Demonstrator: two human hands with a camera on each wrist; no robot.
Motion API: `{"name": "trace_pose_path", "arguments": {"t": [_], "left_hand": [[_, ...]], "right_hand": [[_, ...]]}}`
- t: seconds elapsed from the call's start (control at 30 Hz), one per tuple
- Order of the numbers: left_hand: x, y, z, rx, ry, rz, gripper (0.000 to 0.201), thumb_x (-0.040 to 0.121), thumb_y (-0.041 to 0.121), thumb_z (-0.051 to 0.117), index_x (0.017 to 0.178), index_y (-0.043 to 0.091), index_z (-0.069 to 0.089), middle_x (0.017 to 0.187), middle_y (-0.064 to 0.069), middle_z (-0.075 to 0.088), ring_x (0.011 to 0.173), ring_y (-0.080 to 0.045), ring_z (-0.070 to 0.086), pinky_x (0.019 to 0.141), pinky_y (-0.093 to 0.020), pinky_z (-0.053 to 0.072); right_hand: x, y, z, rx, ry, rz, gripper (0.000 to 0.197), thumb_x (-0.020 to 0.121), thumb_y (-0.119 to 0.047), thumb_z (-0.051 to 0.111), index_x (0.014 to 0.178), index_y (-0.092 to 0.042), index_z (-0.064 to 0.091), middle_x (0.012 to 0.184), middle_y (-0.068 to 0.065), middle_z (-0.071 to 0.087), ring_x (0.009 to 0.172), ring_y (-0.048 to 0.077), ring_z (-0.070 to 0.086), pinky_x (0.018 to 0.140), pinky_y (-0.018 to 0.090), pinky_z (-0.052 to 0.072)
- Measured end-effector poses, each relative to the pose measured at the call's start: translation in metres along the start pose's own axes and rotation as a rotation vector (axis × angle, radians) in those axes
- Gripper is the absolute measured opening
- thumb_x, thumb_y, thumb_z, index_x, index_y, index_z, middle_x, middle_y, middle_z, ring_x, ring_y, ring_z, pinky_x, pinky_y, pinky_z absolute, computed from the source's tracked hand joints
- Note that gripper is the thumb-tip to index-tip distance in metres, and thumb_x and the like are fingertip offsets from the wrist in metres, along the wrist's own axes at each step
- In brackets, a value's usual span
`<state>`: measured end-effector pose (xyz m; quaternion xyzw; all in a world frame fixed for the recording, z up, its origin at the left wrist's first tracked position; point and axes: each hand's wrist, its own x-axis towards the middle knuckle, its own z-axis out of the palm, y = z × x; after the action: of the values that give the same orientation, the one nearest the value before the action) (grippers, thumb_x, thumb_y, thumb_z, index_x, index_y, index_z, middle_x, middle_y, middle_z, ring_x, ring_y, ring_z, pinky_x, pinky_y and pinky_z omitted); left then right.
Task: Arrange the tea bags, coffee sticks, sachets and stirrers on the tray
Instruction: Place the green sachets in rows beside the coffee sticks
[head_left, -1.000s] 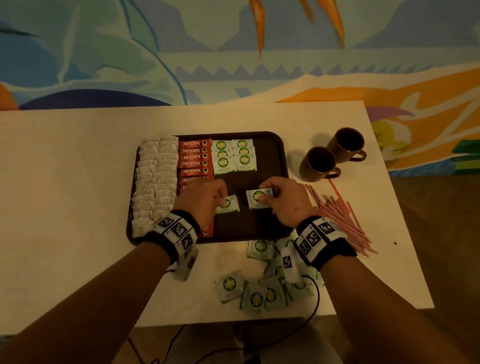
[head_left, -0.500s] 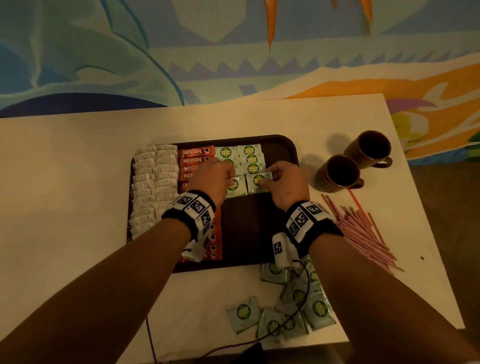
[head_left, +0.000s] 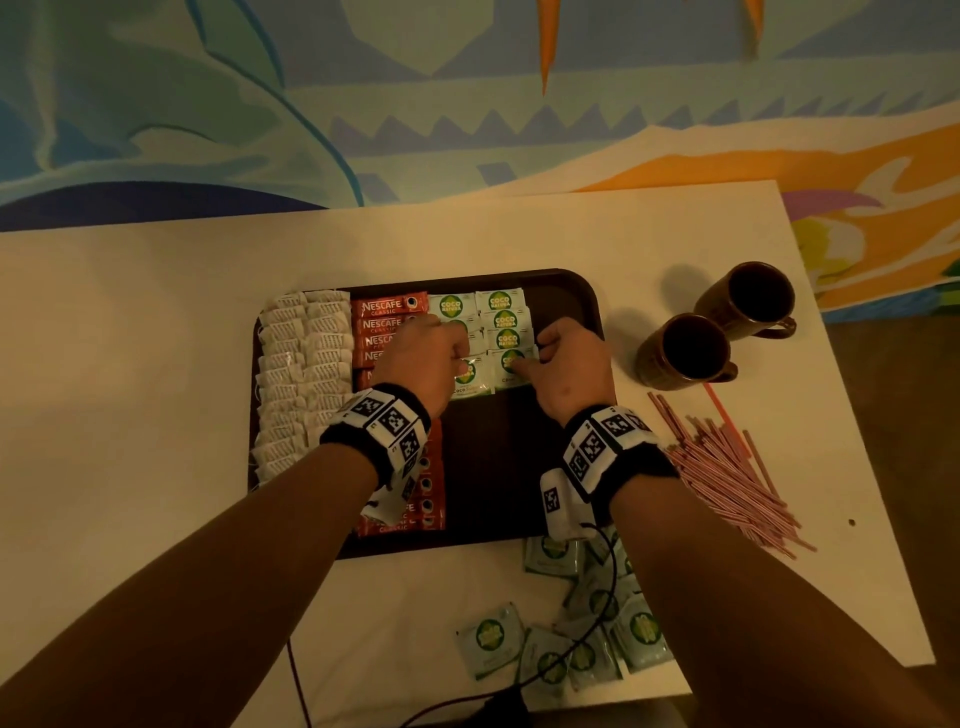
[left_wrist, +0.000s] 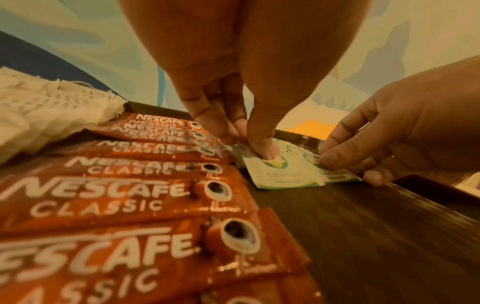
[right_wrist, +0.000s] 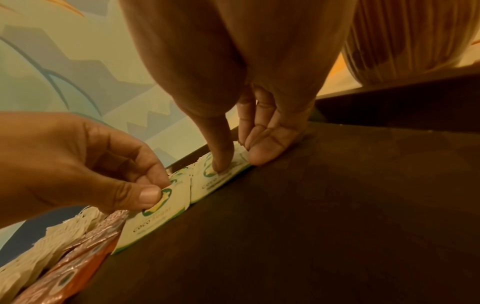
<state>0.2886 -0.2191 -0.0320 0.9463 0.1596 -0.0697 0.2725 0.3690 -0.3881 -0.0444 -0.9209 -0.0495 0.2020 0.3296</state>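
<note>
On the dark tray (head_left: 493, 467) lie a column of white tea bags (head_left: 301, 374), a column of red coffee sticks (head_left: 387, 312) and two columns of green-and-white sachets (head_left: 501, 312). My left hand (head_left: 457, 361) pinches a sachet (left_wrist: 280, 174) by its top edge, thumb on its logo, and holds it low at the near end of the left sachet column. My right hand (head_left: 524, 364) pinches a second sachet (right_wrist: 215, 183) the same way, right beside the first, at the end of the right column. The two sachets lie side by side.
Several loose sachets (head_left: 571, 654) lie on the table in front of the tray, under my right forearm. A pile of pink stirrers (head_left: 727, 467) sits right of the tray. Two brown mugs (head_left: 680, 353) (head_left: 748, 301) stand at the back right. A cable (head_left: 519, 691) trails off the front edge.
Both hands have carried their sachets from the middle of the tray toward its far end, up to the end of the sachet columns.
</note>
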Motion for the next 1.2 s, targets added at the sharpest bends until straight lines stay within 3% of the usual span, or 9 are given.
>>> {"name": "trace_pose_path", "arguments": {"t": [0.3, 0.5, 0.63, 0.77, 0.93, 1.1, 1.2], "left_hand": [[-0.003, 0.004, -0.004, -0.039, 0.048, -0.018, 0.009, 0.091, 0.007, 0.071, 0.099, 0.010, 0.074, 0.099, -0.008, 0.061, 0.095, -0.025, 0.060, 0.080, -0.040, 0.054], [-0.024, 0.000, -0.030, -0.052, 0.188, -0.068, 0.012, 0.093, 0.007, 0.066, 0.096, 0.018, 0.069, 0.099, 0.002, 0.061, 0.089, -0.012, 0.057, 0.074, -0.019, 0.039], [-0.058, -0.005, -0.035, -0.056, 0.179, -0.110, 0.012, 0.092, 0.010, 0.069, 0.094, 0.021, 0.068, 0.101, 0.003, 0.063, 0.084, -0.006, 0.056, 0.066, -0.010, 0.034], [-0.096, 0.006, -0.021, -0.072, 0.079, -0.036, 0.011, 0.089, 0.011, 0.073, 0.095, 0.020, 0.071, 0.098, 0.004, 0.065, 0.085, -0.008, 0.059, 0.073, -0.017, 0.039], [-0.141, 0.032, 0.008, -0.095, -0.126, 0.013, 0.010, 0.087, 0.012, 0.077, 0.091, 0.019, 0.072, 0.092, 0.003, 0.064, 0.083, -0.012, 0.062, 0.077, -0.030, 0.050], [-0.174, 0.050, 0.032, 0.062, -0.371, 0.009, 0.011, 0.086, 0.031, 0.078, 0.091, 0.027, 0.069, 0.095, 0.008, 0.061, 0.088, -0.013, 0.060, 0.079, -0.034, 0.054], [-0.195, 0.052, 0.048, 0.128, -0.461, -0.022, 0.019, 0.084, 0.040, 0.077, 0.092, 0.027, 0.066, 0.099, 0.007, 0.062, 0.089, -0.013, 0.060, 0.080, -0.035, 0.055]], "right_hand": [[-0.009, -0.002, -0.009, -0.012, 0.006, 0.001, 0.045, 0.081, -0.039, 0.085, 0.113, -0.016, 0.063, 0.101, 0.001, 0.064, 0.091, 0.018, 0.063, 0.077, 0.034, 0.054], [-0.032, 0.010, -0.040, 0.025, 0.008, 0.001, 0.031, 0.087, -0.030, 0.081, 0.113, -0.020, 0.068, 0.099, -0.004, 0.068, 0.093, 0.012, 0.066, 0.081, 0.029, 0.055], [-0.058, 0.027, -0.060, 0.048, -0.011, 0.009, 0.024, 0.086, -0.030, 0.081, 0.106, -0.023, 0.071, 0.094, -0.006, 0.069, 0.090, 0.011, 0.066, 0.074, 0.028, 0.055], [-0.088, 0.045, -0.074, -0.013, -0.057, -0.019, 0.014, 0.084, -0.026, 0.084, 0.092, -0.024, 0.072, 0.083, -0.008, 0.067, 0.079, 0.005, 0.064, 0.061, 0.020, 0.044], [-0.126, 0.061, -0.070, -0.193, -0.272, -0.074, 0.015, 0.081, -0.033, 0.085, 0.080, -0.027, 0.072, 0.082, -0.008, 0.069, 0.078, 0.010, 0.066, 0.061, 0.024, 0.048], [-0.157, 0.072, -0.054, -0.310, -0.369, -0.134, 0.008, 0.083, -0.033, 0.082, 0.082, -0.026, 0.079, 0.082, -0.006, 0.073, 0.080, 0.013, 0.068, 0.069, 0.029, 0.056], [-0.173, 0.079, -0.046, -0.404, -0.409, -0.186, 0.015, 0.088, -0.036, 0.075, 0.100, -0.029, 0.081, 0.098, -0.002, 0.077, 0.086, 0.020, 0.071, 0.079, 0.036, 0.061]]}}
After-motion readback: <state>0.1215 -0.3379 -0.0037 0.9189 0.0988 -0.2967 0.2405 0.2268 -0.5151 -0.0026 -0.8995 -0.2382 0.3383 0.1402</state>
